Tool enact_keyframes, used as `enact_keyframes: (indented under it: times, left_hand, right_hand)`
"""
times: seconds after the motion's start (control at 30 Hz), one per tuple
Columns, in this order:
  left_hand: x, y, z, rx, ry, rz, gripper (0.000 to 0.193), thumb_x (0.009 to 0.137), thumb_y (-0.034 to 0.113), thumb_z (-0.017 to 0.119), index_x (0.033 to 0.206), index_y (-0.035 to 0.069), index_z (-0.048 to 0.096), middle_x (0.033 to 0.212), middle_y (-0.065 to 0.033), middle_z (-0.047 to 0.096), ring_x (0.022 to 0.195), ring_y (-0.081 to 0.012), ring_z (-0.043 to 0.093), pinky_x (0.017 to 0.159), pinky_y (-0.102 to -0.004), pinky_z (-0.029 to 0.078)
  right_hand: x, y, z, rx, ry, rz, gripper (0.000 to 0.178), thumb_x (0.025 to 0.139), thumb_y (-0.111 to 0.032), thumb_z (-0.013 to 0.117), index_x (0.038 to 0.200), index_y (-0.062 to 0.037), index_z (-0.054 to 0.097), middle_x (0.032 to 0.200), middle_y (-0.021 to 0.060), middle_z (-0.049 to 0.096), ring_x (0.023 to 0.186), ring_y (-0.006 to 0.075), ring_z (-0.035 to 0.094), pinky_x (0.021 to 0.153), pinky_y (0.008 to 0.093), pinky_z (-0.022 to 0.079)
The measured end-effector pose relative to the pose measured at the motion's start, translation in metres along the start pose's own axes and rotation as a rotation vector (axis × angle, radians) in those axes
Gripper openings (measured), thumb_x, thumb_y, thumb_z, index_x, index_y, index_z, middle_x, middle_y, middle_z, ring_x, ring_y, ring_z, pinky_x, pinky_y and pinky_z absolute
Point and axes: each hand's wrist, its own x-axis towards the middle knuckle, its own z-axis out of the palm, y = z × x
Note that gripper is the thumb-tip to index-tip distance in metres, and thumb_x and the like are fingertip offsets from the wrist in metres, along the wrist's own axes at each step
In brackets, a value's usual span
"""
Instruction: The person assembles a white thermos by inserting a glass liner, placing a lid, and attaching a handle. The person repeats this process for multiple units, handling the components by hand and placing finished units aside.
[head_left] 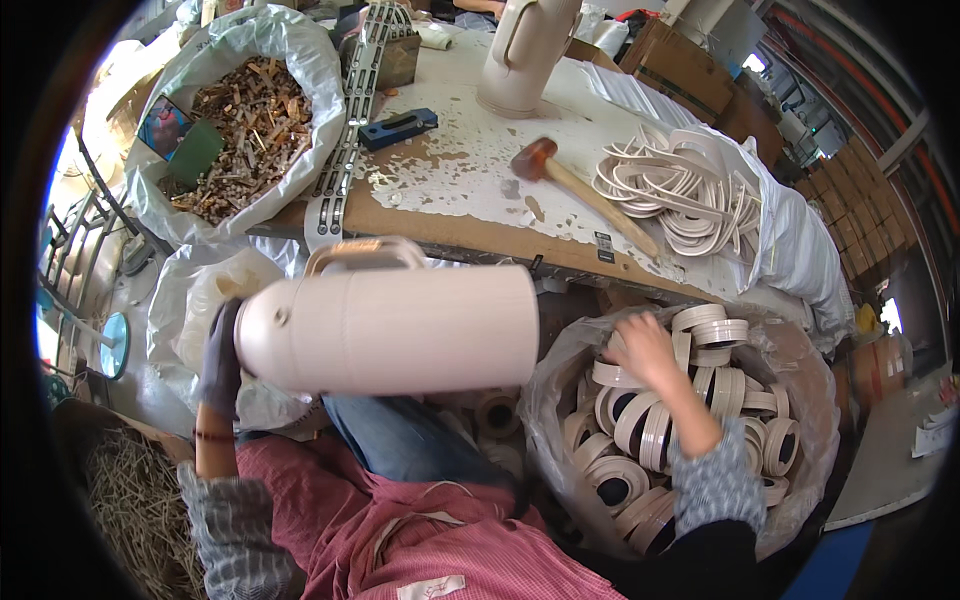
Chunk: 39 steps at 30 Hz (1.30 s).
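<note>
A cream vacuum flask (pixel 400 330) lies sideways in front of me, over my lap, its loop handle (pixel 365 252) pointing up toward the bench. My left hand (pixel 222 355), in a dark glove, is closed around the narrower shoulder end on the left. The flask's wide end points right. My right hand (pixel 645 348), bare, is down in a clear plastic bag (pixel 815 400) of cream ring-shaped parts (pixel 655 435). Its fingers curl down beside the rings at the bag's far left; the fingertips are partly hidden, so what they grip is unclear.
On the worn bench (pixel 440 190) lie a mallet (pixel 590 195), a blue tool (pixel 398 128), a slotted metal strip (pixel 345 150) and coiled cream strips (pixel 690 195). Another flask (pixel 525 60) stands there. A bag of small brown pieces (pixel 255 130) is at left. A person's hand (pixel 482 5) shows at the far edge.
</note>
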Motion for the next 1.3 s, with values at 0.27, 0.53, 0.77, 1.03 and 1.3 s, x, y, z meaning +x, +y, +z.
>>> enact_keyframes:
  times: [0.27, 0.53, 0.77, 1.03, 1.3]
  left_hand:
    - [-0.146, -0.025, -0.073, 0.461, 0.237, 0.061, 0.029, 0.09, 0.004, 0.052, 0.118, -0.002, 0.056, 0.109, -0.0157, 0.061, 0.101, -0.0263, 0.06, 0.088, -0.0341, 0.048]
    - [-0.223, -0.021, -0.044, 0.25, 0.424, 0.045, 0.025, 0.094, 0.012, 0.051, 0.118, 0.004, 0.054, 0.107, -0.0067, 0.063, 0.094, -0.0158, 0.06, 0.08, -0.0267, 0.049]
    - [-0.262, -0.058, -0.091, -0.079, 0.208, -0.199, 0.045, 0.087, 0.019, 0.063, 0.128, 0.003, 0.053, 0.126, -0.0117, 0.06, 0.114, -0.0256, 0.057, 0.095, -0.0347, 0.047]
    - [-0.248, 0.092, -0.089, -0.477, 0.775, 0.072, 0.043, 0.097, 0.035, 0.047, 0.12, 0.0, 0.055, 0.111, -0.0127, 0.061, 0.105, -0.0244, 0.056, 0.093, -0.0381, 0.046]
    - [-0.284, 0.088, -0.171, -0.312, 0.902, 0.108, 0.051, 0.098, 0.042, 0.043, 0.128, 0.002, 0.051, 0.125, -0.0138, 0.056, 0.118, -0.0248, 0.052, 0.098, -0.0385, 0.043]
  right_hand:
    - [-0.052, -0.001, 0.002, 0.248, 0.396, -0.023, 0.067, 0.06, -0.026, 0.082, 0.121, -0.0103, 0.06, 0.102, 0.0125, 0.061, 0.099, 0.0318, 0.054, 0.087, 0.0414, 0.04]
    - [0.026, -0.242, -0.086, 1.115, 0.693, -0.709, 0.045, 0.079, -0.02, 0.064, 0.117, 0.0029, 0.06, 0.097, 0.0171, 0.058, 0.083, 0.0309, 0.059, 0.075, 0.038, 0.047]
    - [0.001, -0.275, -0.114, 1.03, 0.78, -1.137, 0.043, 0.07, -0.022, 0.074, 0.108, -0.0023, 0.068, 0.084, 0.0127, 0.061, 0.075, 0.0315, 0.061, 0.085, 0.0499, 0.053]
    - [0.095, -0.324, -0.013, 1.726, 0.112, -0.49, 0.042, 0.098, -0.028, 0.046, 0.123, 0.0051, 0.054, 0.102, 0.0162, 0.066, 0.097, 0.0254, 0.061, 0.089, 0.0361, 0.044]
    - [0.076, -0.342, -0.066, 1.873, 0.234, -0.595, 0.034, 0.097, -0.026, 0.053, 0.116, 0.0004, 0.062, 0.093, 0.007, 0.065, 0.084, 0.0168, 0.061, 0.077, 0.028, 0.048]
